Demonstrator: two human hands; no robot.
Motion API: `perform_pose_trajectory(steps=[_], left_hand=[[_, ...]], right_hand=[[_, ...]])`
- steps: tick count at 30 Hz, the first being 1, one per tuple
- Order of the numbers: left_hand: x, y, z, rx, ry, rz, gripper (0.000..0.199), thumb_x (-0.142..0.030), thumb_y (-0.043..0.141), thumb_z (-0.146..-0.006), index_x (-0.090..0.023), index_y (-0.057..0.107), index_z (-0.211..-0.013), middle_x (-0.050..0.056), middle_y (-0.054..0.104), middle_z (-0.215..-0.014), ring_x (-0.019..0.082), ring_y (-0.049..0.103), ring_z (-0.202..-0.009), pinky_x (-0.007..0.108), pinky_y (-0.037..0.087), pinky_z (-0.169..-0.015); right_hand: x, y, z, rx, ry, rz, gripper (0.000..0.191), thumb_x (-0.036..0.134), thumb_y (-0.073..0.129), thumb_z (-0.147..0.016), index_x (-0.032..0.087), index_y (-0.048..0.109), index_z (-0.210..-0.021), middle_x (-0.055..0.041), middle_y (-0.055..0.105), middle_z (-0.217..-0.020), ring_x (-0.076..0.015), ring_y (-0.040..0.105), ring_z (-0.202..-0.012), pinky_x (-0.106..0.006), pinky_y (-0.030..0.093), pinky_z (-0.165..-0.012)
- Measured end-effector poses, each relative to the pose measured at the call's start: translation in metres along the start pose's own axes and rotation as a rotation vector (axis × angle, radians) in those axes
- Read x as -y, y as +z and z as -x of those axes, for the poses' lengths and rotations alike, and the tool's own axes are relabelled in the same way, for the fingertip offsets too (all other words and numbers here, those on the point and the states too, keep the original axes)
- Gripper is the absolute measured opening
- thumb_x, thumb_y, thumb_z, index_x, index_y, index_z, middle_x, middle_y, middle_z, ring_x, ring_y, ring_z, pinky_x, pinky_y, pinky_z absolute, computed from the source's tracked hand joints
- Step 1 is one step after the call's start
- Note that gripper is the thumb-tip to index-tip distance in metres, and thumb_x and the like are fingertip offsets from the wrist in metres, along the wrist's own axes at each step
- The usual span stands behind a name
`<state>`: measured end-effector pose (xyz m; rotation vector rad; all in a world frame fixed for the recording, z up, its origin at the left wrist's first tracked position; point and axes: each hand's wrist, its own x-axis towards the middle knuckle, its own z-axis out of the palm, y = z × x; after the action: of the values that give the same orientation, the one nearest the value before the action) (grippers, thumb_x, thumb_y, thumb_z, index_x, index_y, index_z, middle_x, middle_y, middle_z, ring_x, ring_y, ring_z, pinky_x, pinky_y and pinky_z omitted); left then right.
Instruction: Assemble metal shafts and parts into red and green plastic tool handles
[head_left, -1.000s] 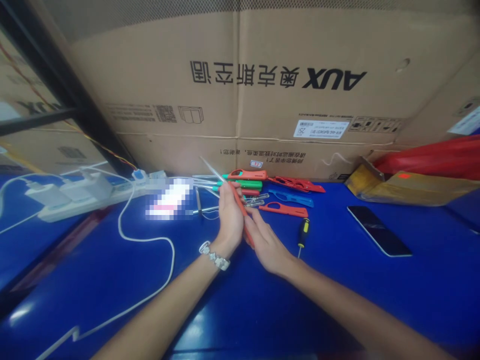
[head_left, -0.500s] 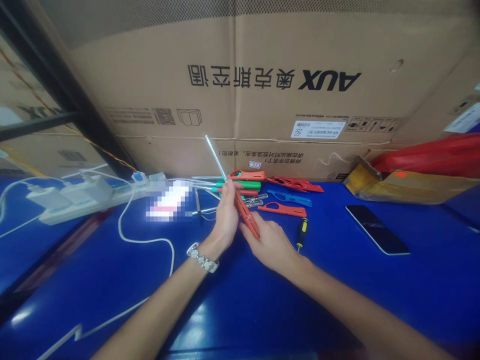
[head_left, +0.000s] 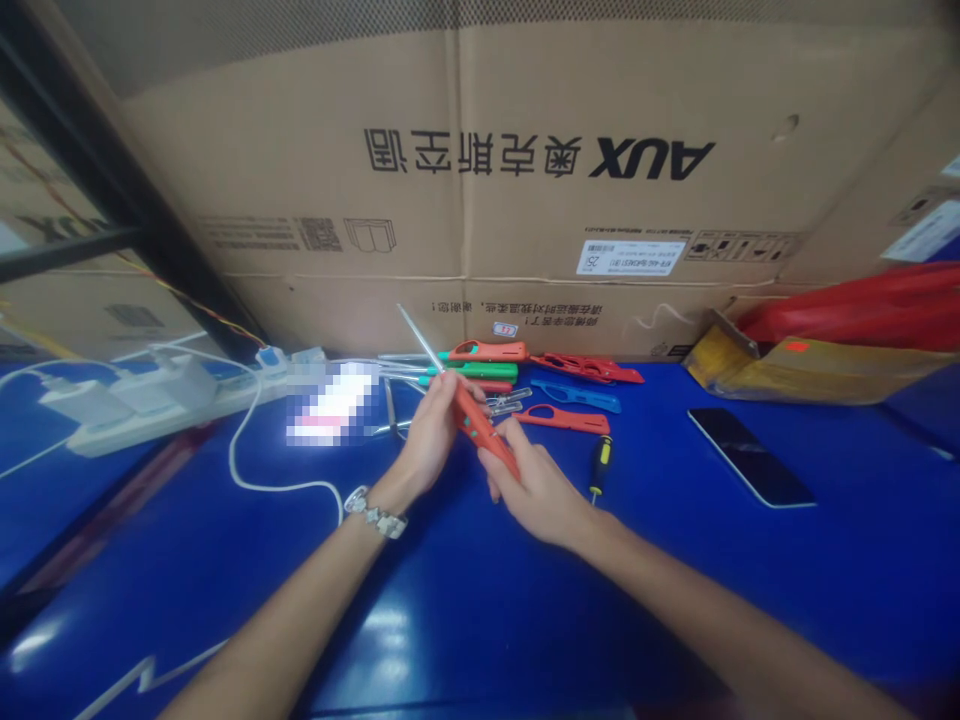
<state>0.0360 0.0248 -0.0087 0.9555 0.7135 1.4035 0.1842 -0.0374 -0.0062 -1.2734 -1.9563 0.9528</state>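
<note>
An orange long-necked lighter (head_left: 480, 428) is held in both hands above the blue table, its metal tube slanting up to the left. My left hand (head_left: 429, 432) is closed around its front, where the tube meets the body. The fingers of my right hand (head_left: 536, 485) grip the rear end of the body. Just behind the hands lie an orange lighter (head_left: 491, 351), a green lighter (head_left: 495, 372) and a red one, partly hidden. Orange casing half (head_left: 570, 418), blue casing half (head_left: 577, 396) and red casing parts (head_left: 592, 367) lie to their right. A yellow-and-black screwdriver (head_left: 601, 464) rests beside my right hand.
A dark phone (head_left: 750, 458) lies at the right, near a taped box (head_left: 810, 370) with red material. At the left is a white power strip (head_left: 172, 410) with chargers and a trailing cable. A large cardboard box (head_left: 465, 220) stands along the back.
Both hands still grip the orange lighter. My left hand has moved slightly left, and the lighter has turned, showing more of its broad side; its tube tip sits lower and further left.
</note>
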Motion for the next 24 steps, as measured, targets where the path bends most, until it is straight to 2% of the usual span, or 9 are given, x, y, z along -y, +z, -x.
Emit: perform_pose_trajectory(steps=[3, 6, 8, 11, 15, 19, 22, 24], left_hand=[[-0.007, 0.006, 0.005, 0.148, -0.114, 0.095, 0.039, -0.055, 0.062, -0.089, -0.016, 0.066, -0.092, 0.007, 0.069, -0.089, 0.019, 0.066, -0.075, 0.031, 0.055, -0.07], [-0.01, 0.015, 0.011, 0.141, -0.194, 0.202, 0.042, -0.059, 0.058, -0.09, -0.017, 0.065, -0.088, 0.003, 0.065, -0.074, 0.018, 0.065, -0.068, 0.032, 0.056, -0.068], [-0.011, 0.02, 0.012, 0.116, -0.168, 0.252, 0.038, -0.055, 0.062, -0.089, -0.018, 0.06, -0.081, -0.002, 0.056, -0.064, 0.014, 0.06, -0.06, 0.031, 0.057, -0.069], [-0.011, 0.023, 0.013, 0.087, -0.102, 0.27, 0.034, -0.046, 0.07, -0.087, -0.017, 0.056, -0.076, -0.007, 0.045, -0.058, 0.008, 0.05, -0.053, 0.03, 0.057, -0.074], [-0.01, 0.021, 0.012, 0.079, -0.065, 0.26, 0.03, -0.04, 0.073, -0.086, -0.017, 0.056, -0.076, -0.007, 0.047, -0.058, 0.007, 0.049, -0.054, 0.029, 0.056, -0.077], [-0.009, 0.02, 0.013, 0.037, -0.055, 0.247, 0.03, -0.041, 0.075, -0.083, -0.017, 0.059, -0.078, -0.002, 0.062, -0.07, 0.01, 0.058, -0.061, 0.03, 0.057, -0.077], [-0.011, 0.021, 0.014, 0.016, -0.079, 0.245, 0.029, -0.043, 0.076, -0.082, -0.017, 0.065, -0.084, 0.005, 0.071, -0.088, 0.015, 0.067, -0.073, 0.031, 0.058, -0.077], [-0.014, 0.021, 0.014, 0.043, -0.09, 0.249, 0.028, -0.043, 0.075, -0.083, -0.017, 0.068, -0.09, 0.008, 0.073, -0.098, 0.018, 0.069, -0.082, 0.032, 0.058, -0.078]], right_hand=[[-0.002, 0.0, 0.0, -0.019, -0.063, -0.138, 0.015, 0.036, 0.04, -0.102, 0.024, 0.044, -0.095, 0.0045, 0.062, -0.07, -0.0138, 0.059, -0.061, -0.025, 0.043, -0.063], [-0.003, 0.001, -0.001, -0.032, -0.092, -0.194, 0.019, 0.037, 0.041, -0.102, 0.022, 0.048, -0.094, 0.0037, 0.061, -0.071, -0.0122, 0.056, -0.06, -0.024, 0.043, -0.061], [-0.003, 0.003, -0.002, -0.051, -0.093, -0.193, 0.022, 0.038, 0.041, -0.102, 0.022, 0.052, -0.093, 0.0024, 0.062, -0.071, -0.0124, 0.057, -0.06, -0.024, 0.044, -0.061], [-0.004, 0.005, -0.003, -0.137, -0.056, -0.107, 0.023, 0.043, 0.049, -0.098, 0.022, 0.057, -0.101, -0.0003, 0.067, -0.077, -0.0147, 0.06, -0.061, -0.025, 0.044, -0.06], [-0.004, 0.004, -0.002, -0.171, -0.019, 0.036, 0.027, 0.043, 0.056, -0.094, 0.024, 0.057, -0.113, -0.0031, 0.072, -0.085, -0.0193, 0.065, -0.066, -0.028, 0.046, -0.063], [-0.003, 0.002, -0.003, -0.128, -0.057, -0.007, 0.019, 0.038, 0.051, -0.097, 0.023, 0.057, -0.108, -0.0027, 0.07, -0.082, -0.0184, 0.065, -0.065, -0.028, 0.046, -0.063], [-0.006, 0.005, -0.005, -0.098, -0.056, -0.201, 0.016, 0.038, 0.05, -0.098, 0.023, 0.054, -0.097, 0.0021, 0.065, -0.07, -0.0142, 0.06, -0.059, -0.025, 0.045, -0.059], [-0.01, 0.007, -0.007, -0.107, -0.062, -0.328, 0.016, 0.038, 0.052, -0.097, 0.023, 0.051, -0.092, 0.0039, 0.063, -0.067, -0.0125, 0.059, -0.058, -0.024, 0.045, -0.06]])
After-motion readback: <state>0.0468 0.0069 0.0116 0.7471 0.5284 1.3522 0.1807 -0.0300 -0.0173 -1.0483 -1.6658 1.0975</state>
